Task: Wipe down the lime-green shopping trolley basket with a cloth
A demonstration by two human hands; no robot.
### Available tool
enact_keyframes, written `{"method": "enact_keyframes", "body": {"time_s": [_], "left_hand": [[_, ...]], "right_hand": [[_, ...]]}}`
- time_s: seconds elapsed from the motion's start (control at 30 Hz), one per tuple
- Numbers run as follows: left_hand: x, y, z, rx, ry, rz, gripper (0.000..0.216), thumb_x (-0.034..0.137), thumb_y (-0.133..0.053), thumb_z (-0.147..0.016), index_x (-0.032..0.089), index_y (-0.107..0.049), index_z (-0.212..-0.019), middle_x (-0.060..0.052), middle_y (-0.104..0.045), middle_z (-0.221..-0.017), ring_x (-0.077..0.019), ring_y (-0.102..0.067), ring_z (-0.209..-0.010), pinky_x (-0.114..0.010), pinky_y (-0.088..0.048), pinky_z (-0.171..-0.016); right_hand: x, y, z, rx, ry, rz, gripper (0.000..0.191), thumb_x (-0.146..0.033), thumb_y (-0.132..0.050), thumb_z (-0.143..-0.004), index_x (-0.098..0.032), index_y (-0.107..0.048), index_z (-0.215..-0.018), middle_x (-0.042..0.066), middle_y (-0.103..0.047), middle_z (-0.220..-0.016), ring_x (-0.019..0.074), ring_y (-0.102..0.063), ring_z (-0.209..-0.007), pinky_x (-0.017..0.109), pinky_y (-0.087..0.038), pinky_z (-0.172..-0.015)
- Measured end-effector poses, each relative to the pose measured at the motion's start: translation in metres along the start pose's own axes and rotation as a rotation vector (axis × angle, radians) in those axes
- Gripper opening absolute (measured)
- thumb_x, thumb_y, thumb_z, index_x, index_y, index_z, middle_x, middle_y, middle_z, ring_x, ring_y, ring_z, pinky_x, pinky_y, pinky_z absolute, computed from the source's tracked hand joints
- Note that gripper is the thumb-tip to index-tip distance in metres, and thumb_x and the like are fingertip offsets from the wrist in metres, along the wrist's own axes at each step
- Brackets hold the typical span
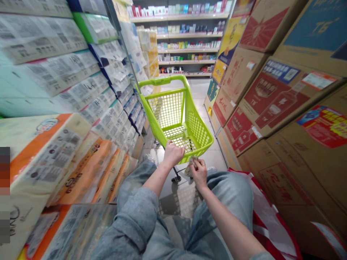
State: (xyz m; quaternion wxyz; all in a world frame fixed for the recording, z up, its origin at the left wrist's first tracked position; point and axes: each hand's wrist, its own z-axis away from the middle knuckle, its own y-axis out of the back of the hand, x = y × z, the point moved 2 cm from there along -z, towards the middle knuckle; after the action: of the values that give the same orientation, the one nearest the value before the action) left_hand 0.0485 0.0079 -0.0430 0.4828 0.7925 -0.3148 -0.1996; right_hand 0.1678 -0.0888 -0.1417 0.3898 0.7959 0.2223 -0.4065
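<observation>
A lime-green plastic shopping cart (202,135) stands in the aisle right in front of my knees, its lattice basket tipped toward me in view. My left hand (174,154) is closed over the near rim of the basket, fingers curled on the edge. Just to the right and slightly lower, my right hand (199,172) pinches a small crumpled, light patterned cloth (189,171) close to the rim. Whether the cloth touches the cart I cannot tell. A black caster wheel (176,179) shows beneath the basket.
Stacked tissue packs (100,97) wall the left side, with orange-and-cream packs (81,177) near my left arm. Cardboard cartons (271,94) rise on the right. A red-and-white bag (271,213) lies by my right leg. Stocked shelves (179,35) stand at the far end.
</observation>
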Motion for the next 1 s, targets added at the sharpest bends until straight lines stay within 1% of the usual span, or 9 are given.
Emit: {"method": "enact_keyframes", "body": {"time_s": [0.13, 0.3, 0.47, 0.57, 0.7, 0.77, 0.9, 1.0], "left_hand": [[0.001, -0.002, -0.001, 0.009, 0.005, -0.004, 0.054, 0.031, -0.033, -0.095, 0.016, -0.07, -0.059, -0.008, -0.065, -0.055, -0.0169, -0.056, -0.058, -0.041, -0.033, -0.085], [0.0, -0.002, -0.002, 0.0, 0.01, 0.003, 0.054, 0.031, -0.032, -0.095, 0.016, -0.07, -0.059, -0.008, -0.066, -0.056, -0.0177, -0.057, -0.059, -0.042, -0.033, -0.086], [0.0, -0.003, -0.005, -0.006, 0.009, 0.039, 0.053, 0.031, -0.033, -0.095, 0.016, -0.068, -0.057, -0.009, -0.066, -0.057, -0.0181, -0.057, -0.06, -0.043, -0.032, -0.087], [0.002, -0.002, -0.007, -0.006, 0.011, 0.054, 0.052, 0.03, -0.035, -0.094, 0.016, -0.068, -0.058, -0.009, -0.067, -0.057, -0.0181, -0.057, -0.06, -0.043, -0.032, -0.087], [0.007, -0.002, -0.01, -0.005, 0.019, 0.052, 0.051, 0.03, -0.035, -0.095, 0.016, -0.069, -0.06, -0.008, -0.067, -0.058, -0.0177, -0.057, -0.06, -0.042, -0.032, -0.088], [0.008, -0.002, -0.01, -0.004, 0.019, 0.046, 0.051, 0.03, -0.034, -0.095, 0.017, -0.069, -0.06, -0.008, -0.067, -0.058, -0.0175, -0.057, -0.06, -0.042, -0.032, -0.088], [0.007, -0.004, -0.011, 0.002, 0.023, 0.03, 0.052, 0.03, -0.034, -0.095, 0.016, -0.069, -0.06, -0.008, -0.067, -0.058, -0.0174, -0.057, -0.06, -0.042, -0.032, -0.087], [0.004, -0.006, -0.01, 0.011, 0.019, 0.022, 0.053, 0.031, -0.033, -0.095, 0.016, -0.069, -0.059, -0.009, -0.067, -0.057, -0.0179, -0.057, -0.06, -0.042, -0.032, -0.088]], "right_hand": [[-0.003, -0.009, -0.005, -0.055, 0.023, 0.039, 0.024, -0.023, -0.046, -0.078, -0.02, -0.068, -0.087, 0.008, -0.053, -0.095, 0.0206, -0.055, -0.09, 0.033, -0.047, -0.082], [-0.009, -0.003, -0.004, -0.112, 0.048, 0.008, 0.02, -0.023, -0.049, -0.078, -0.021, -0.068, -0.081, 0.005, -0.053, -0.087, 0.0174, -0.055, -0.081, 0.029, -0.048, -0.075], [-0.013, 0.007, -0.005, -0.022, 0.019, 0.022, 0.022, -0.023, -0.048, -0.081, -0.02, -0.068, -0.089, 0.004, -0.052, -0.087, 0.0143, -0.054, -0.073, 0.026, -0.046, -0.068], [-0.013, 0.007, -0.008, -0.006, 0.049, 0.061, 0.023, -0.023, -0.047, -0.081, -0.02, -0.067, -0.091, 0.004, -0.052, -0.088, 0.0149, -0.054, -0.076, 0.027, -0.047, -0.071], [-0.012, 0.005, -0.012, 0.06, 0.081, 0.073, 0.024, -0.023, -0.048, -0.081, -0.019, -0.065, -0.098, 0.005, -0.053, -0.092, 0.0171, -0.054, -0.083, 0.03, -0.047, -0.076], [-0.013, 0.002, -0.014, 0.042, 0.083, 0.093, 0.022, -0.023, -0.047, -0.082, -0.018, -0.065, -0.094, 0.006, -0.052, -0.092, 0.0178, -0.054, -0.084, 0.03, -0.047, -0.077], [-0.014, 0.0, -0.019, -0.038, 0.088, 0.132, 0.018, -0.021, -0.045, -0.082, -0.019, -0.063, -0.077, 0.005, -0.049, -0.089, 0.0171, -0.052, -0.081, 0.03, -0.046, -0.074], [-0.013, 0.005, -0.014, -0.056, 0.103, 0.117, 0.016, -0.021, -0.048, -0.08, -0.02, -0.064, -0.08, 0.003, -0.05, -0.086, 0.0154, -0.052, -0.078, 0.027, -0.046, -0.072]]}}
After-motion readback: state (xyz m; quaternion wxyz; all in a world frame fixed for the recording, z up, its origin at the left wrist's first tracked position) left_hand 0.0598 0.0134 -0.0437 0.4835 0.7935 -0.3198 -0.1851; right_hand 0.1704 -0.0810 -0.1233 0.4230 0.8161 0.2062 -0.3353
